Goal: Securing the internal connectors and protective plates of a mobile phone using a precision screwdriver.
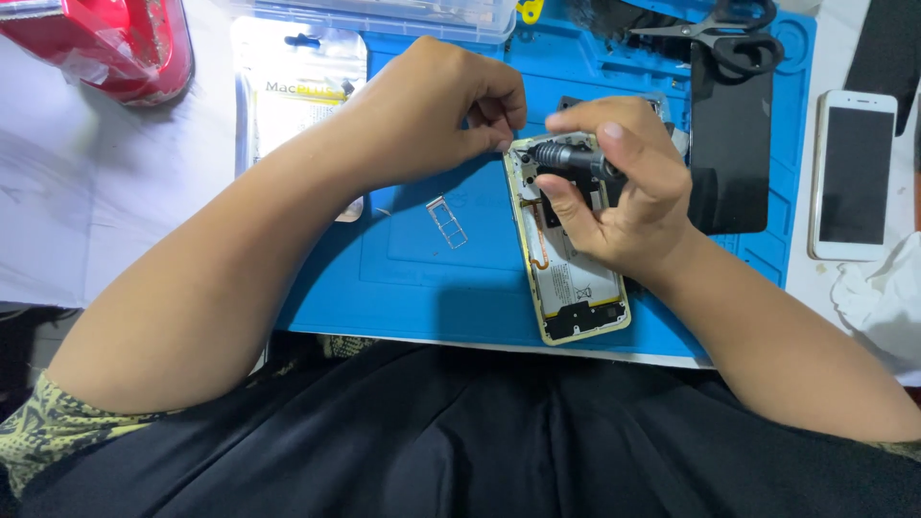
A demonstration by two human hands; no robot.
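The right hand (614, 192) is clenched around a small dark screwdriver (574, 158) with a ribbed metal grip, holding it across the top end of an opened phone (571, 278). The phone lies face down with its back off, showing a white battery, an orange ribbon cable and dark circuit parts inside a pale yellow frame. It rests on a blue work mat (403, 269), at about 5 o'clock from the mat's middle, with its lower end close to the mat's near edge.

The left hand (436, 110) is curled at about 10 o'clock from the phone, fingers pinched together just beside the phone's top left corner and the screwdriver's tip. Whether anything tiny is pinched between them cannot be told.

A small metal card tray (447, 222) lies on the mat at 9 o'clock from the phone, apart from both hands. At 2 o'clock a black panel (731, 153) lies on the mat, with black-handled scissors (720, 34) at its far end. A white phone (852, 175) lies face up on the bench at 3 o'clock, beyond the mat's edge, with a crumpled white cloth (883, 302) near it. At 11 o'clock sits a clear packet with a card (293, 82), and a red object (106, 43) is in the far left corner.
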